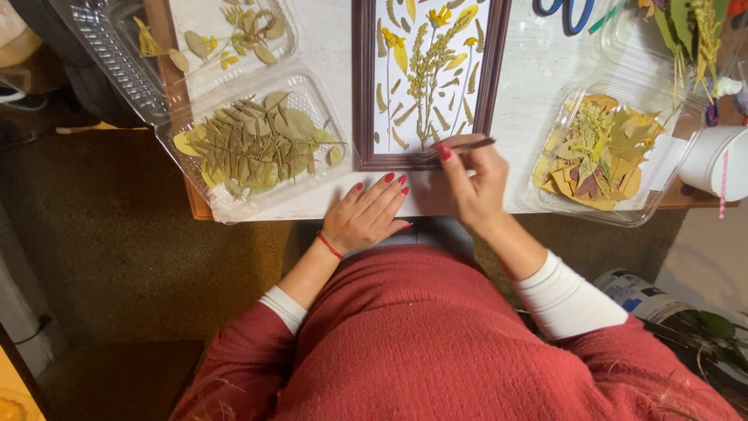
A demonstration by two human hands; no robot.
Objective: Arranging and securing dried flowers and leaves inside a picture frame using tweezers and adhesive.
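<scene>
At the far left of the white tabletop (538, 70) sits a clear plastic clamshell tray (125, 39) with a few pressed yellow-green leaves. Just nearer, a second clear plastic tray (204, 183) holds a thick pile of dried olive-green leaves and thin stems.

Your left hand (366, 214) lies flat at the near edge of the tabletop, its fingers (382, 191) spread and holding nothing, the tips just short of the dark brown wooden picture frame (364, 93).

Inside that frame, the white backing already carries a tall yellow-flowered stem (427, 74) with fern-like leaflets laid on both sides, so the arrangement looks well filled, though you are working at its lower edge and bare white patches remain.

Your right hand (475, 183) has its fingers pressed together, pinching thin metal tweezers (467, 146) whose tip reaches the frame's near right corner. I cannot tell whether the tweezers carry anything.

To the right, a clear plastic tray (662, 164) is heaped with yellow, orange and purple pressed leaves, mostly unused. Beyond it stands a white plastic tub (713, 160).
</scene>
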